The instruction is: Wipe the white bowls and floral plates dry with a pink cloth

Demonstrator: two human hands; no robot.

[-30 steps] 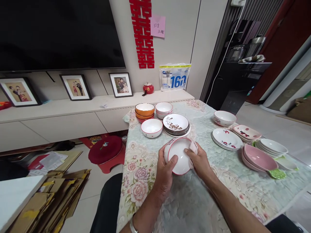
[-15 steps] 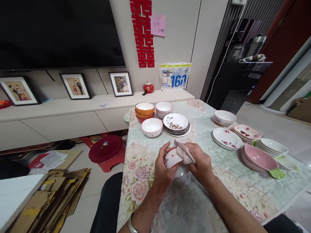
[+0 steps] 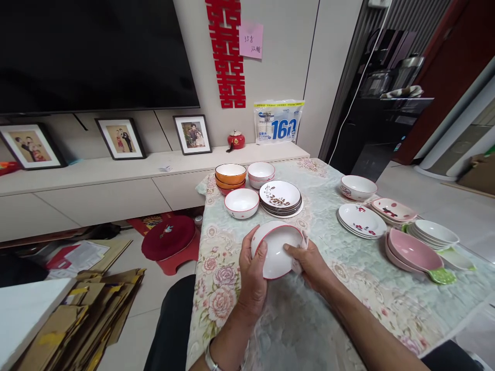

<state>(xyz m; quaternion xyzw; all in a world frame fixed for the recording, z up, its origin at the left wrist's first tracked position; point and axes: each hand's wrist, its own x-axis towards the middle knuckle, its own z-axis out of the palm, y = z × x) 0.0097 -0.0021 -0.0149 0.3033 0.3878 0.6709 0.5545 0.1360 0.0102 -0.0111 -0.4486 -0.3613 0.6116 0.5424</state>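
Note:
My left hand [image 3: 252, 275] grips the left side of a white bowl [image 3: 275, 255] with a red rim, its thumb over the edge. The bowl is tilted, so its glossy inside shows. At its right side, my right hand [image 3: 314, 267] pinches a pale pink cloth [image 3: 305, 240] against the rim, thumb inside the bowl. Most of the cloth is hidden behind the hand and the bowl. Just beyond stand another red-rimmed white bowl [image 3: 242, 204] and a stack of plates [image 3: 280, 194] with brown flowers.
Orange bowls [image 3: 230, 176] and white bowls [image 3: 261, 170] are stacked at the table's far side. To the right lie flowered plates [image 3: 361, 219], pink dishes [image 3: 413, 247], small white dishes [image 3: 435, 232] and a bowl [image 3: 358, 188]. A red stool [image 3: 168, 237] stands left of the table.
The bowl has turned from showing its outside to showing its inside. My right hand and the cloth have moved from its upper side to its right rim.

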